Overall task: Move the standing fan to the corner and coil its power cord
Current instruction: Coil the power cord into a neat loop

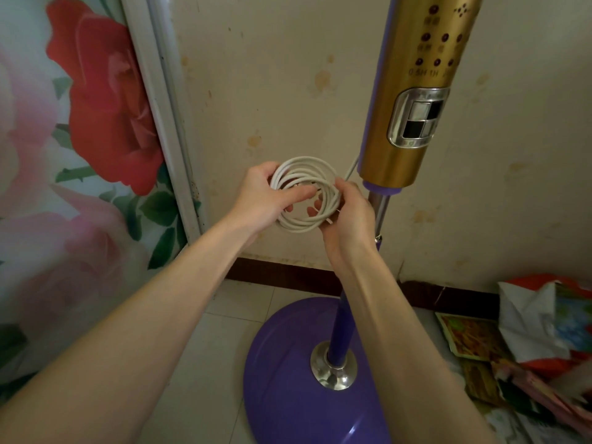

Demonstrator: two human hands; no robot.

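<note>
Now both bare arms reach out level toward the stained wall [272, 91], and the white power cord [306, 195], wound into a ring of several loops, hangs between the hands. The left hand [261, 195] curls its fingers round the ring's left side, thumb on top; the right hand [347, 213] pinches the lower right edge. The standing fan [413, 91] stands just right of them, its purple base [288, 363] on the tiled floor [205, 363] by the wall.
</note>
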